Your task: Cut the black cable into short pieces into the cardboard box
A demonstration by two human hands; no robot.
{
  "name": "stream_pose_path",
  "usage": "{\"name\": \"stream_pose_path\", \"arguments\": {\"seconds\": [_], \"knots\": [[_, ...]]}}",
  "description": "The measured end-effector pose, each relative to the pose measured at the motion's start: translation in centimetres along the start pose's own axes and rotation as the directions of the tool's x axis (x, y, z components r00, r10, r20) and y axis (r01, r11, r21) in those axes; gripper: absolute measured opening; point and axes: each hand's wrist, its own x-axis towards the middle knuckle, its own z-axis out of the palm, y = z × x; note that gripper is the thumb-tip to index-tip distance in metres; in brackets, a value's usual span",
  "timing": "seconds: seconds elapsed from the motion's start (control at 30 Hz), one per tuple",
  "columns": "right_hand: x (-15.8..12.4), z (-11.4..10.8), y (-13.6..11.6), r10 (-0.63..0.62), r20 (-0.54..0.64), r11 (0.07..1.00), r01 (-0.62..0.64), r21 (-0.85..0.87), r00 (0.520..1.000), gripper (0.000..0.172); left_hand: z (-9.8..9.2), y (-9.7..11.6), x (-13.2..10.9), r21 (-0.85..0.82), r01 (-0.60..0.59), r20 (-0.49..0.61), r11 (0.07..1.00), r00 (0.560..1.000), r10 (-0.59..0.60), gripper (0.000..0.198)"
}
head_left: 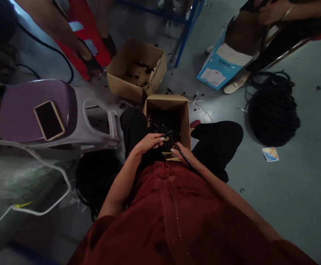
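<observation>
I sit with a small cardboard box between my knees, full of small black pieces. My left hand is closed around a short black piece at the box's near edge. My right hand is closed on a thin black rod or cable that runs from my wrist up toward the left hand. The two hands almost meet above the box. My red garment fills the lower frame.
A second, larger cardboard box with black bits stands further out. A purple stool at left carries a phone. A black cable coil lies at right. Other people's legs and a blue-white box are at the top.
</observation>
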Motion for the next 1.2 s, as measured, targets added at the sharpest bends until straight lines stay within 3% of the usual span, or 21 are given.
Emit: {"name": "stream_pose_path", "arguments": {"seconds": [0.5,0.8,0.97,1.1,1.2], "knots": [[0.1,0.6,0.9,0.006,-0.066,0.995,-0.013,-0.099,0.998,0.025,0.2,0.1,0.2,0.010,0.007,-0.011,1.000,1.000,-0.007,0.031],[0.3,0.4,1.4,0.055,-0.106,0.996,-0.063,-0.066,0.993,0.027,0.1,-0.4,0.4,-0.016,0.017,-0.003,1.000,1.000,-0.017,0.032],[1.2,0.7,2.4,0.112,-0.096,0.971,-0.088,0.223,0.989,0.033,0.2,-0.2,0.3,-0.043,0.035,-0.013,0.998,0.999,-0.035,0.038],[2.6,1.0,1.8,0.092,-0.106,0.868,-0.027,0.496,0.990,0.040,0.3,-0.1,0.2,-0.077,0.053,-0.043,0.996,0.997,-0.056,0.063],[3.8,0.9,0.4,0.076,-0.130,0.810,0.015,0.586,0.989,0.041,0.3,-0.1,0.0,-0.082,0.054,-0.024,0.995,0.998,-0.056,0.073]]}}
